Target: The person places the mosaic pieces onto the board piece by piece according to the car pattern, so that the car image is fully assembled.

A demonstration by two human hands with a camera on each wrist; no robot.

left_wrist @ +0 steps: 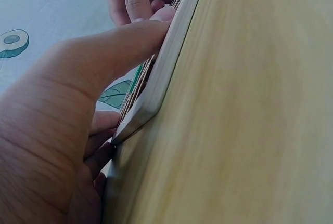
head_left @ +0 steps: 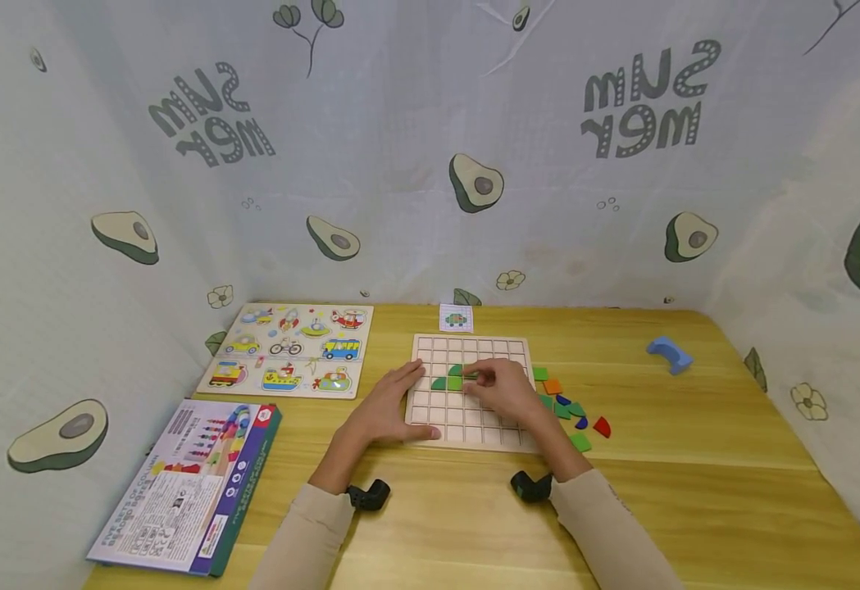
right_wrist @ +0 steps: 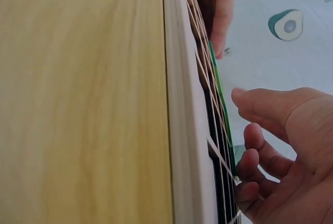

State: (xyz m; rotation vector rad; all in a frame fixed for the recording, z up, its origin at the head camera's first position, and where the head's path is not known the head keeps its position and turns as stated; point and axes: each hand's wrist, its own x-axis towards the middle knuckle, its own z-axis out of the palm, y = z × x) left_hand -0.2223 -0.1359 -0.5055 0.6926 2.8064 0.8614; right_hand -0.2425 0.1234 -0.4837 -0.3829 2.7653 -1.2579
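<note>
A pale wooden grid board lies in the middle of the table, with green tiles set in its central cells. My left hand spans the board's front left corner, thumb along the front rim and fingers at the left side. In the left wrist view the thumb lies straight along the board's edge. Over the middle cells, my right hand pinches a green tile, mostly hidden behind its fingertips. The right wrist view shows this hand's thumb stretched above curled fingers.
Loose green, orange, blue and red pieces lie right of the board. A small picture card sits behind it. On the left are a vehicle puzzle board and a flat box. A blue curved block lies far right.
</note>
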